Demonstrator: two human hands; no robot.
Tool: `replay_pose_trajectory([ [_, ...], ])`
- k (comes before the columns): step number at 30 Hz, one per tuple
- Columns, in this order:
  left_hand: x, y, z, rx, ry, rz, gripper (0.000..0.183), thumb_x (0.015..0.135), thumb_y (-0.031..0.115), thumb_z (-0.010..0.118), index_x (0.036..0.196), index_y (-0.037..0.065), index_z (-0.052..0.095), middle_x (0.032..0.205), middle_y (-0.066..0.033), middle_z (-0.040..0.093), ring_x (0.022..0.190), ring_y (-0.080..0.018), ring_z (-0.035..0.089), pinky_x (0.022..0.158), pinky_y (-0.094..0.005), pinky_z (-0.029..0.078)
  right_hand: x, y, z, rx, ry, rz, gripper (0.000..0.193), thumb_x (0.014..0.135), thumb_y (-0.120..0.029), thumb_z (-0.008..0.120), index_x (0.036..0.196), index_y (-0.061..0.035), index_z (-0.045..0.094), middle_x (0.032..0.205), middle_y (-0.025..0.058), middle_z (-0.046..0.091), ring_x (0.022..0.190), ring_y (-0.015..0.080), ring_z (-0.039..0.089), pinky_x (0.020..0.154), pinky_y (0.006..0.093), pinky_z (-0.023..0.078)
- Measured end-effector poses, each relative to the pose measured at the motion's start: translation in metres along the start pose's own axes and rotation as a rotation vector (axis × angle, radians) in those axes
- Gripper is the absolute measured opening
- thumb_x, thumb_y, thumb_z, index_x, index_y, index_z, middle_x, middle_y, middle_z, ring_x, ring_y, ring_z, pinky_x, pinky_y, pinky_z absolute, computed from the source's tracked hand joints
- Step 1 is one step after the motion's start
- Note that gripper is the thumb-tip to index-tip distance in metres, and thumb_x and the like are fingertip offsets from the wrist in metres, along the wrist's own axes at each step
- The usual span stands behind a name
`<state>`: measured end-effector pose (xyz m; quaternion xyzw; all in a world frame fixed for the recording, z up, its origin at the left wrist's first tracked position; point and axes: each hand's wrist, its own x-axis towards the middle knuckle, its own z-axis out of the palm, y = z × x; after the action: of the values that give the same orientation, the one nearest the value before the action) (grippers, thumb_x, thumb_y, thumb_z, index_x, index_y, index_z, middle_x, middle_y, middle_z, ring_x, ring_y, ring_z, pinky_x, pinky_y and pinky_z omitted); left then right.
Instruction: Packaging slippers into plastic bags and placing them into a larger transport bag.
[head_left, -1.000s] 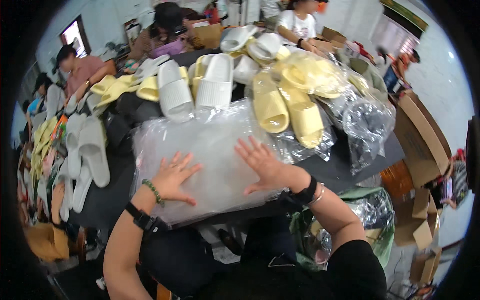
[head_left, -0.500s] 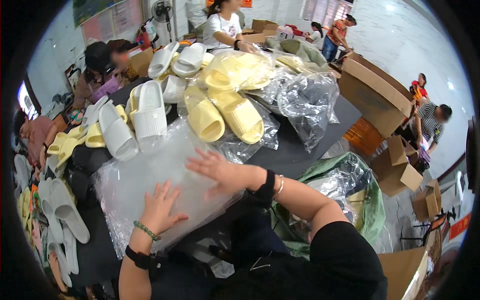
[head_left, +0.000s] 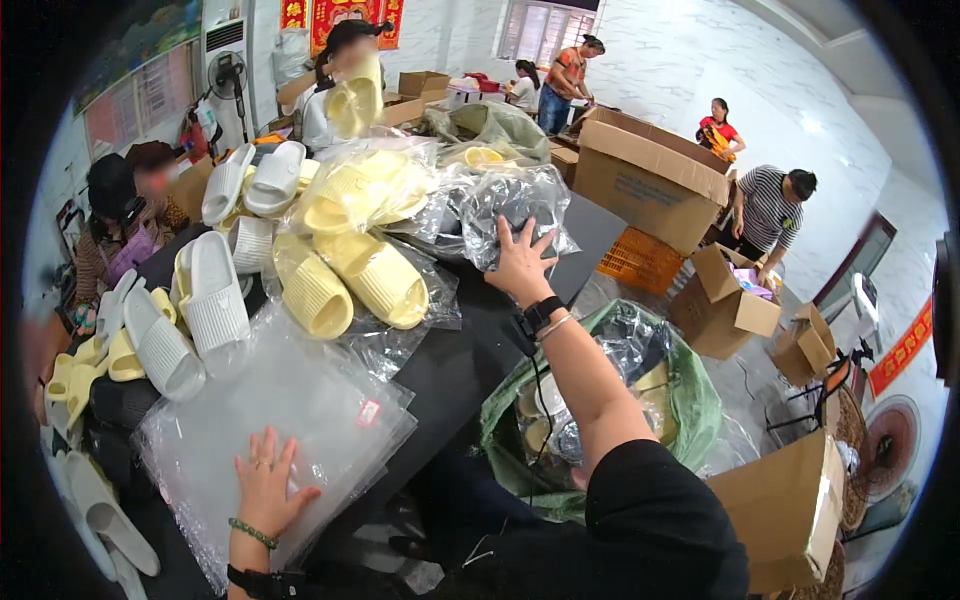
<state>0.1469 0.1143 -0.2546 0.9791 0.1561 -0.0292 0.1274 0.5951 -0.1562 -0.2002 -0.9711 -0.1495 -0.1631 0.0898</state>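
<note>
Under left fingers [head_left: 269, 446], clear bag stack [head_left: 310, 400], at right fingers [head_left: 526, 236], crumpled plastic [head_left: 482, 210]

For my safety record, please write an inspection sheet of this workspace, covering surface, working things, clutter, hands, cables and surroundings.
Surface: black table, largely covered.
Work things: clear bags, stacked flat; dark bundle in clear plastic.
Clutter: yellow slippers, some bagged; white slippers beside them.
Hands: left hand spread on bags; right hand at bundle, fingers spread.
Cables: black cord hanging near right wristband.
Surroundings: green sack, open cartons, co-workers.
</note>
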Motion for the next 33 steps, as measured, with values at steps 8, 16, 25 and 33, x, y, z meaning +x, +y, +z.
replay_pose_trajectory([
  [8,0.003,0.001,0.001,-0.02,-0.015,-0.005,0.09,0.081,0.069,0.06,0.149,0.014,0.042,0.161,-0.0206,0.022,0.148,-0.0446,0.017,0.112,-0.0696,0.011,0.001,0.004,0.008,0.041,0.069,0.024,0.092,0.069,-0.033,0.081,0.149,-0.0248,0.036,0.148,0.0199,0.036,0.137,0.0563,0.026,0.096,0.0779,0.035],
  [16,0.001,-0.003,0.004,-0.013,-0.014,-0.016,0.09,0.08,0.069,0.06,0.149,0.014,0.041,0.161,-0.0207,0.023,0.148,-0.0445,0.018,0.112,-0.0703,0.011,0.01,-0.005,0.009,0.084,0.115,0.099,0.091,0.074,-0.03,0.078,0.151,-0.0167,0.033,0.139,0.0164,0.043,0.132,0.0474,0.037,0.097,0.0759,0.034],
  [25,0.002,0.001,0.002,-0.009,-0.01,0.003,0.089,0.08,0.067,0.063,0.149,0.014,0.041,0.16,-0.0204,0.024,0.147,-0.0447,0.018,0.112,-0.0693,0.013,0.025,0.029,0.021,0.138,0.252,0.11,0.083,0.072,-0.016,0.075,0.147,-0.018,0.04,0.127,0.0159,0.05,0.122,0.0454,0.044,0.094,0.0675,0.043],
  [33,0.002,-0.004,0.006,0.002,-0.024,-0.018,0.088,0.08,0.064,0.066,0.149,0.014,0.042,0.161,-0.0201,0.023,0.148,-0.0448,0.018,0.112,-0.0688,0.013,0.016,0.014,0.014,-0.029,0.206,0.026,0.066,0.084,-0.016,0.064,0.146,-0.0297,0.045,0.121,0.0136,0.054,0.121,0.0386,0.047,0.098,0.0724,0.036],
])
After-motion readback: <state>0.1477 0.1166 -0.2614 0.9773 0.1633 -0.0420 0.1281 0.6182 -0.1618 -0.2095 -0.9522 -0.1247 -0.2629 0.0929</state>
